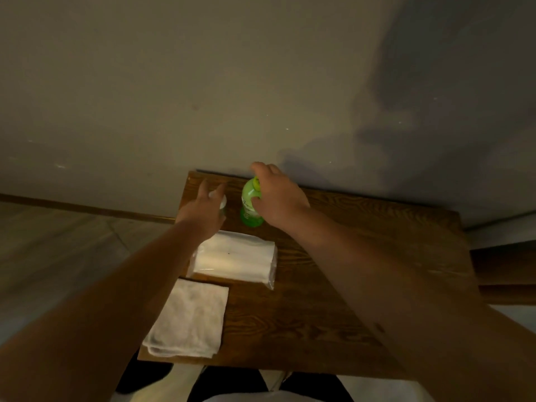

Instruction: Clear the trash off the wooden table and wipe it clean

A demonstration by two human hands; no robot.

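A green plastic bottle (pixel 249 203) stands upright near the far edge of the wooden table (pixel 333 285). My right hand (pixel 280 198) wraps around it from the right, thumb and fingers on its body. My left hand (pixel 203 210) reaches over a smaller pale bottle with a white cap (pixel 222 203); its fingers are spread and mostly hide that bottle, and I cannot see a closed grip. A pack of white tissues in clear plastic (pixel 235 261) lies mid-table. A folded white cloth (pixel 188 319) lies at the near left corner.
The table stands against a plain wall (pixel 203 82), with a tiled floor (pixel 58 242) to its left. Another wooden surface (pixel 504 265) adjoins on the right. My legs and dark shoes (pixel 145 378) show below the near edge.
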